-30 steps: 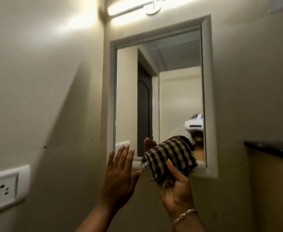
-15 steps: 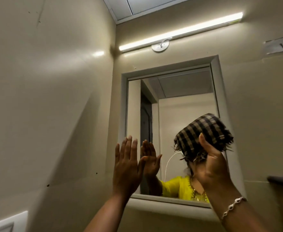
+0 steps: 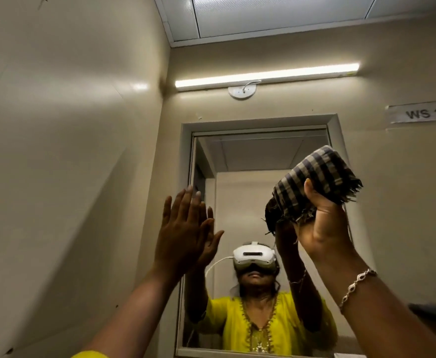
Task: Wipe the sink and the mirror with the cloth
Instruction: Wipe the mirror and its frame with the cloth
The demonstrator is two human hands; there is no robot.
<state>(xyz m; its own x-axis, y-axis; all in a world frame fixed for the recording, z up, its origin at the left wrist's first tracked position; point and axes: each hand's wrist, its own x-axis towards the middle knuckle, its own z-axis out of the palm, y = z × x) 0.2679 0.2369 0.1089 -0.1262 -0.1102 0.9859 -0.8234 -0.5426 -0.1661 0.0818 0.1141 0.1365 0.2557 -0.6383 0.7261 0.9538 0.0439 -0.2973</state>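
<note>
The right hand (image 3: 322, 223) grips a bunched checked cloth (image 3: 315, 184) against the white-framed wall mirror (image 3: 250, 161); the left hand (image 3: 183, 233) is flat, its fingers (image 3: 185, 202) spread and released.

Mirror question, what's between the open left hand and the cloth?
In the head view, only bare mirror glass separates the left hand from the cloth.

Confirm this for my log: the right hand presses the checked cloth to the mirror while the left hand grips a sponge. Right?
Not quite. In the head view the left hand is open and empty, flat by the mirror; no sponge. The right hand does hold the checked cloth.
</note>
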